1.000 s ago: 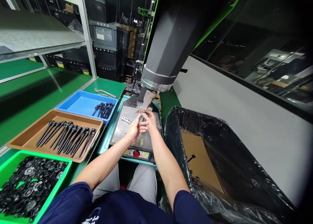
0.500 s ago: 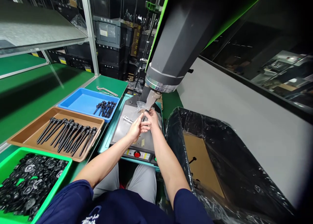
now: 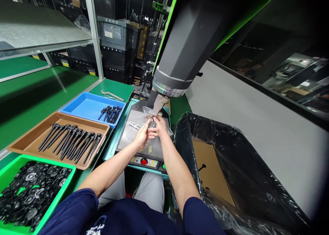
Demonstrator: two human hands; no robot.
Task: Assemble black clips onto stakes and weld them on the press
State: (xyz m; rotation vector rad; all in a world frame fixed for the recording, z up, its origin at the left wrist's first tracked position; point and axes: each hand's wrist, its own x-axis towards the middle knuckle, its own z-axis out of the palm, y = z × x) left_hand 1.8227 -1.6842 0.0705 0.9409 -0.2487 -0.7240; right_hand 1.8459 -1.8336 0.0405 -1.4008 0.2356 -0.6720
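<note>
Small black part (image 3: 153,117) is pinched in your curled right hand (image 3: 161,126); beside it, your left hand (image 3: 142,138) is half open, its hold unclear. Tapered grey metal horn (image 3: 158,105) stands above both.

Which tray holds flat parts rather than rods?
The green tray, nearest the body: it holds flat black parts; the brown tray and blue tray hold rods.

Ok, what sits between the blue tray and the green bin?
In the head view, the brown tray lies between them, with a row of long black parts in it.
</note>
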